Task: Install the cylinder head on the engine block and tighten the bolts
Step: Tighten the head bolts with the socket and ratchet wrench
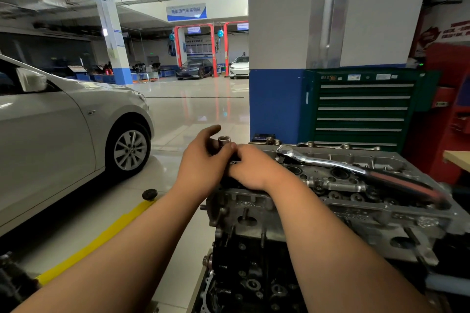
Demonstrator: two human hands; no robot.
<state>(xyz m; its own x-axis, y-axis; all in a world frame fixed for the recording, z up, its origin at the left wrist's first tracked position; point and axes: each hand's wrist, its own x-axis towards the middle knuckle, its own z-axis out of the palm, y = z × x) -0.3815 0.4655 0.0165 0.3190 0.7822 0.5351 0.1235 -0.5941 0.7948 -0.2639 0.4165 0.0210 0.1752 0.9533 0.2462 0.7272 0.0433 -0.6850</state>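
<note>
Workshop floor (193, 109), grey cylinder head (356, 211) atop black engine block (254, 277), left hand (203, 164) and right hand (253, 171) gripping steel socket (224, 140)

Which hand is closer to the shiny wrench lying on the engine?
Right. The right hand sits just beside the wrench; the left hand is farther away, holding a socket.
</note>
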